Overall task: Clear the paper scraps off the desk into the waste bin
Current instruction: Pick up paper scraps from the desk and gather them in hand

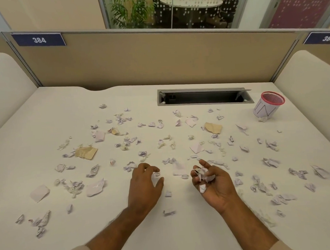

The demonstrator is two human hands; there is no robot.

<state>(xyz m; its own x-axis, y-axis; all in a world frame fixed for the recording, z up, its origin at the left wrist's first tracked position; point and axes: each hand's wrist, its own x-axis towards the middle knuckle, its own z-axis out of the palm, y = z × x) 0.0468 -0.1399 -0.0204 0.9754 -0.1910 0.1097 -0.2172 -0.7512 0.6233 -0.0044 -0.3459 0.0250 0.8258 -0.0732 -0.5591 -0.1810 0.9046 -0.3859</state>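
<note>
Right hand (214,181) loosely cups crumpled paper scraps (203,176); left hand (145,181) pinches one. Risk: spill before far-right waste bin (266,107).

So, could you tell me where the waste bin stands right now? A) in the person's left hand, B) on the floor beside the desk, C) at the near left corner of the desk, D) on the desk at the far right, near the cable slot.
D: the waste bin with its red mesh rim stands on the desk at the far right, just beside the cable slot.
</note>
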